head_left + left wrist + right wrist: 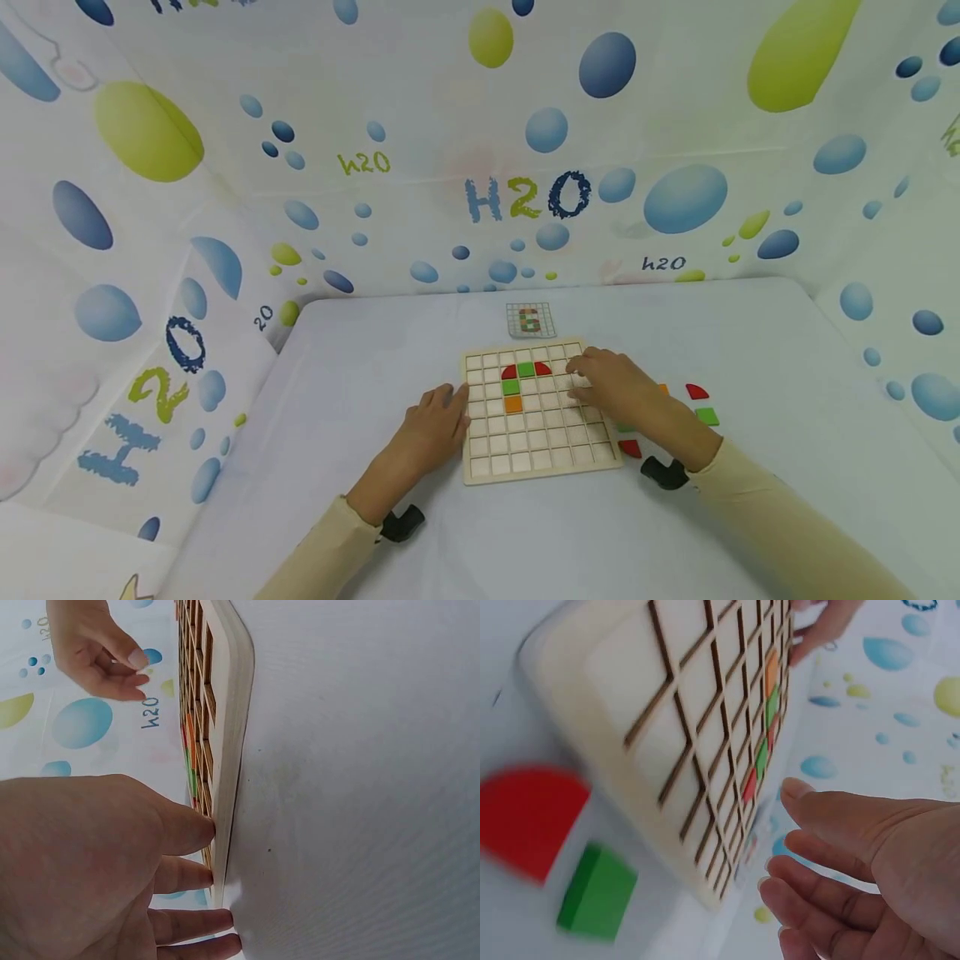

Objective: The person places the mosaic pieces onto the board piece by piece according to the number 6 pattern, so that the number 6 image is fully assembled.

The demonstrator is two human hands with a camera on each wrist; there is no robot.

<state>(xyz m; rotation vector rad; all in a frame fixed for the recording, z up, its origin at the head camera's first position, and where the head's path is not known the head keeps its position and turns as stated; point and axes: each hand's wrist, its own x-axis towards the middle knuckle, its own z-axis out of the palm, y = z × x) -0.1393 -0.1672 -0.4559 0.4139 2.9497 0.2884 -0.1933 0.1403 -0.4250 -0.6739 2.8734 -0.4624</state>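
Note:
A wooden grid board [540, 437] lies flat on the table. Set in its cells are two red quarter-round pieces [542, 368], two green squares [511, 387] and an orange square [513, 404]. My left hand [431, 429] touches the board's left edge with the fingertips, thumb on the rim [229, 742] in the left wrist view. Over the board's right side hovers my right hand [622, 387], its fingers loosely bent and the thumb apart from them. Nothing shows between them in the right wrist view, where a loose red piece [536, 817] and green block [598, 892] lie beside the board.
Behind the board lies a small grid card [529, 320] with a coloured pattern. More loose pieces lie right of the board, including a red quarter-round [697, 391] and a green square [707, 416]; my right forearm partly covers others. A patterned sheet [420, 225] hangs behind the table.

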